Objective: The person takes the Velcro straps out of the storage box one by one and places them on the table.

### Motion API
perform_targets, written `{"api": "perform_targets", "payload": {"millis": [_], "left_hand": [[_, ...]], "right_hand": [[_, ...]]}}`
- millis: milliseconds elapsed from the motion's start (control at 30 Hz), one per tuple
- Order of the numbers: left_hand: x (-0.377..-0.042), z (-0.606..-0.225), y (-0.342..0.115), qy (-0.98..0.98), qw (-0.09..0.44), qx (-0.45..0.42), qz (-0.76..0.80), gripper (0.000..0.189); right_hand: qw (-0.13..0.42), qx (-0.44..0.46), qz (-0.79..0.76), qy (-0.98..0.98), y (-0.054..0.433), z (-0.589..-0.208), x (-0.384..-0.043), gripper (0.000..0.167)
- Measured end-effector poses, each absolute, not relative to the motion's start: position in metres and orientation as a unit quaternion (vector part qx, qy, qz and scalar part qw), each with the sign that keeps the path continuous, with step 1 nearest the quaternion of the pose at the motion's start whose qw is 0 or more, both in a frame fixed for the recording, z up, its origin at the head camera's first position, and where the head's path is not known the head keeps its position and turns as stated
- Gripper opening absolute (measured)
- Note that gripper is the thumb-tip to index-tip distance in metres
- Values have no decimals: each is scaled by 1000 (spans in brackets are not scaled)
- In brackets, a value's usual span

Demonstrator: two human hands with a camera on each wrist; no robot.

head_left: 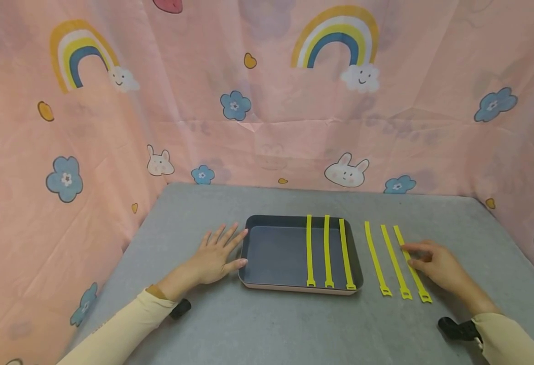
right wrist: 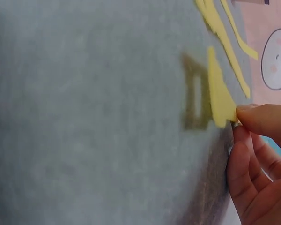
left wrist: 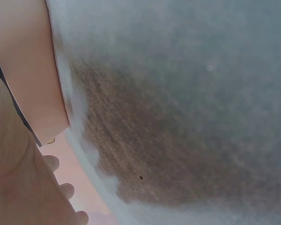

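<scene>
A shallow dark grey tray (head_left: 271,256) with a pinkish outside sits mid-table. Three flat yellow cable ties lie lengthwise in its right half, among them a leftmost one (head_left: 310,251). To the right of the tray, three more run side by side on the table. My right hand (head_left: 437,266) pinches the outermost cable tie (head_left: 415,276) between thumb and fingers, near its middle; the right wrist view shows the thumb (right wrist: 264,122) at the yellow strip's edge. With fingers spread and straight, my left hand (head_left: 214,258) rests against the tray's left side.
Grey cloth covers the table (head_left: 267,329). Pink printed curtains (head_left: 267,147) enclose it at the back and both sides. Two other loose cable ties, including a middle one (head_left: 395,261), lie between the tray and my right hand. A black wrist-worn device (head_left: 458,329) sits by the right sleeve.
</scene>
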State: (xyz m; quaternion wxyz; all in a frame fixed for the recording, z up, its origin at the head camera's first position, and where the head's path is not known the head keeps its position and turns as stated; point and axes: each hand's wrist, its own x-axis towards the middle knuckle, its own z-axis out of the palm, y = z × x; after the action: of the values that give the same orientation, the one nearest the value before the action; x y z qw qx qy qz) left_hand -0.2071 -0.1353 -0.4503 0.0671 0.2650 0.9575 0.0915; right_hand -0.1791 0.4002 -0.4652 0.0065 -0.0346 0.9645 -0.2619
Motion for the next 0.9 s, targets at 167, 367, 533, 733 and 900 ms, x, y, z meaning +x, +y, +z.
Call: {"api": "perform_targets", "payload": {"millis": [167, 367, 533, 733, 900], "left_hand": [[-206, -450, -135, 957, 64, 269, 93, 74], [-206, -450, -135, 956, 66, 269, 99, 74], [-206, -451, -135, 956, 64, 270, 99, 74], [-206, -452, -135, 956, 63, 268, 104, 73], [-207, -453, -135, 955, 63, 269, 106, 73]], "right_hand": [[-3, -32, -262, 964, 398, -464, -178, 38], [-11, -20, -273, 962, 394, -459, -178, 39], [-29, -16, -267, 963, 378, -447, -176, 38], [-61, -42, -273, 959, 349, -430, -175, 37], [-61, -50, -279, 957, 327, -422, -174, 36]]}}
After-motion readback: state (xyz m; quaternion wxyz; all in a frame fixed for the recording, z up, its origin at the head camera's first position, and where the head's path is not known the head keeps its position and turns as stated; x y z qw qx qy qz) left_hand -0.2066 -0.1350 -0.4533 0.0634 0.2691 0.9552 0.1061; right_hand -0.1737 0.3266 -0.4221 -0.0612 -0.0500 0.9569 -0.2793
